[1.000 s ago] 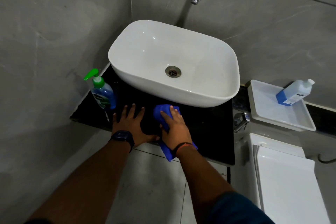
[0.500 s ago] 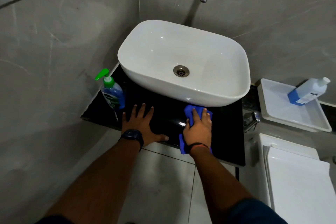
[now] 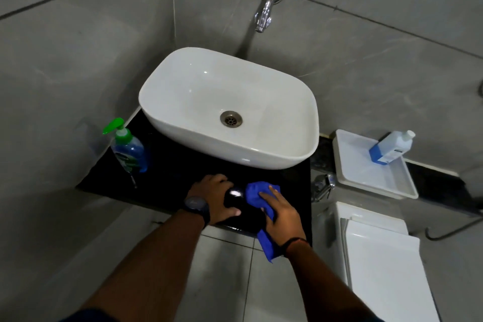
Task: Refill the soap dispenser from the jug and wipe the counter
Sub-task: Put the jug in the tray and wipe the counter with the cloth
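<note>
Directly under right hand (image 3: 283, 213) — cloth (image 3: 257, 196)

A tiled bathroom: white basin (image 3: 227, 110), wall tap (image 3: 264, 15), toilet cistern (image 3: 371, 219) alongside.

You look down into a dim corner of grey tiled walls (image 3: 78, 60). A chrome tap (image 3: 264, 12) juts out high above a white basin (image 3: 198, 91). Pale floor tiles (image 3: 224, 269) lie below, a white toilet (image 3: 386, 269) at your right.
</note>
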The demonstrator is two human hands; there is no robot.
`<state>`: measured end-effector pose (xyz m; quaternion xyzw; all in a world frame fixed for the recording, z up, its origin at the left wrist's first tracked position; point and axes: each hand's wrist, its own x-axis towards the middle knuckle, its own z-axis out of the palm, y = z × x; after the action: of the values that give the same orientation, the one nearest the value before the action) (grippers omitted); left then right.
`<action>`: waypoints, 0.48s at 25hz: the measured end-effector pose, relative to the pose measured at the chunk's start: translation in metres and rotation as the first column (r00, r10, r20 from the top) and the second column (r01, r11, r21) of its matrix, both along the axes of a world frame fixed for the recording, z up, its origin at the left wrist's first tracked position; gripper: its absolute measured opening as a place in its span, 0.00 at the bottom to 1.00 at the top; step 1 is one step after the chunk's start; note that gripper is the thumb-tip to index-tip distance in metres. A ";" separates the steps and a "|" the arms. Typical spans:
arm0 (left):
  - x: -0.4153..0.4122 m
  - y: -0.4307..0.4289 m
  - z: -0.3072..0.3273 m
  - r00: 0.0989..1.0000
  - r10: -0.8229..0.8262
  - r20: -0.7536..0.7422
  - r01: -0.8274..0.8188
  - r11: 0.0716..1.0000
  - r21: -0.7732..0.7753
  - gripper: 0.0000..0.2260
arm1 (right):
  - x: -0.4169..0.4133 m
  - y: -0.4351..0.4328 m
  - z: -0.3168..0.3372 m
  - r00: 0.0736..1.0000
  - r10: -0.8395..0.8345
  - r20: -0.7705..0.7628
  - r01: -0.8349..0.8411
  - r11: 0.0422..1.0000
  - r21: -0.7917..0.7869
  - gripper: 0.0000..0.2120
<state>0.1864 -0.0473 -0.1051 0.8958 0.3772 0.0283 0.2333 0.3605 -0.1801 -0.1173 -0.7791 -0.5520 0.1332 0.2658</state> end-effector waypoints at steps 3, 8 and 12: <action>0.076 -0.030 0.007 0.990 -0.077 0.120 0.085 0.995 -0.061 0.28 | 0.054 -0.019 0.012 0.972 -0.228 -0.058 0.230 0.973 0.033 0.21; 0.221 -0.059 0.007 0.961 -0.150 0.231 0.175 0.980 -0.094 0.22 | 0.186 -0.043 0.025 0.811 -0.579 -0.088 0.585 0.803 0.112 0.21; 0.341 -0.035 -0.010 0.961 -0.155 0.231 0.181 0.979 -0.098 0.19 | 0.310 -0.017 0.016 0.784 -0.612 -0.101 0.620 0.778 0.099 0.19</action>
<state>0.5273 -0.0819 -0.1149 0.9004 0.2723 0.0859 0.3283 0.6700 -0.1972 -0.1014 -0.8936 -0.2654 0.0281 0.3609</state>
